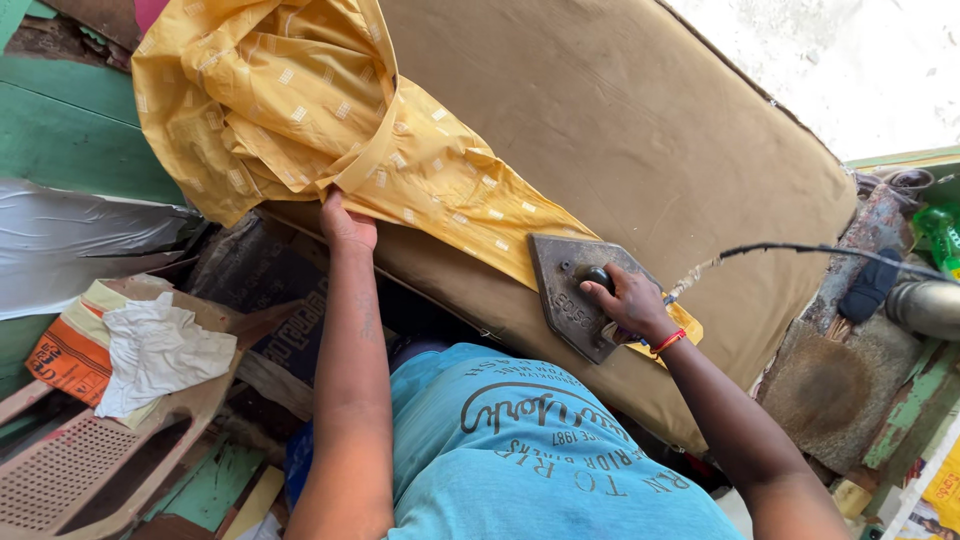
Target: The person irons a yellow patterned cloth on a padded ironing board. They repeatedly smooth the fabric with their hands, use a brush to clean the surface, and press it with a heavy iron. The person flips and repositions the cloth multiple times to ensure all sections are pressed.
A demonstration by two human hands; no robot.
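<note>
Brown padded bench (640,120): right hand (625,297) grips the iron (570,290) on yellow cloth (440,170) near the front edge; left hand (347,225) pinches the cloth, mostly bunched and unpressed.

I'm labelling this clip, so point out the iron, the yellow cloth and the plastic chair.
iron (568,300): head view, on its flat metal body.
yellow cloth (270,100): head view, on the bunched upper part.
plastic chair (60,480): head view, on its perforated seat.
</note>
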